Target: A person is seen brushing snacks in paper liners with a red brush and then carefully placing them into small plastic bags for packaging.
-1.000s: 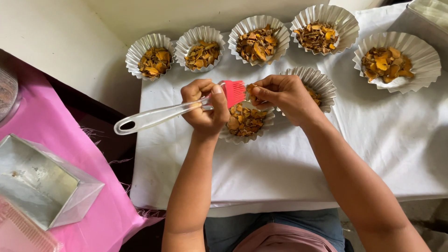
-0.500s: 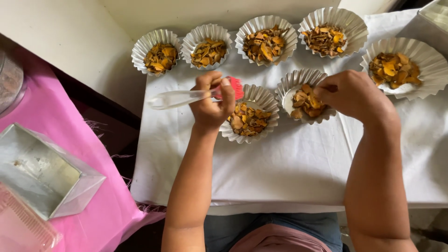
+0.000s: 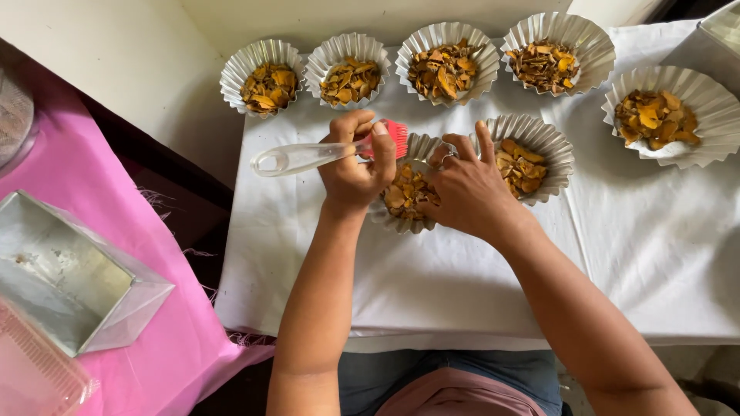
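Observation:
My left hand (image 3: 353, 166) grips a pastry brush (image 3: 308, 156) with a clear handle pointing left and red bristles over a fluted foil cup (image 3: 402, 222). That cup holds orange-brown dried flakes (image 3: 402, 196) and sits on a white cloth (image 3: 432, 277). My right hand (image 3: 462, 189) rests on the same cup's right rim, fingers curled at its edge. Just to the right stands a second filled foil cup (image 3: 539, 150), touching the first one.
Four more filled foil cups line the back: (image 3: 264, 77), (image 3: 348, 69), (image 3: 447, 62), (image 3: 556, 52); another sits at right (image 3: 667, 115). To the left, a pink cloth (image 3: 116, 231) carries a square metal tin (image 3: 65, 277) and a clear plastic container (image 3: 31, 370).
My right hand came back from the right-hand cup to the rim of the cup under the brush. The left hand kept the brush, shifting slightly.

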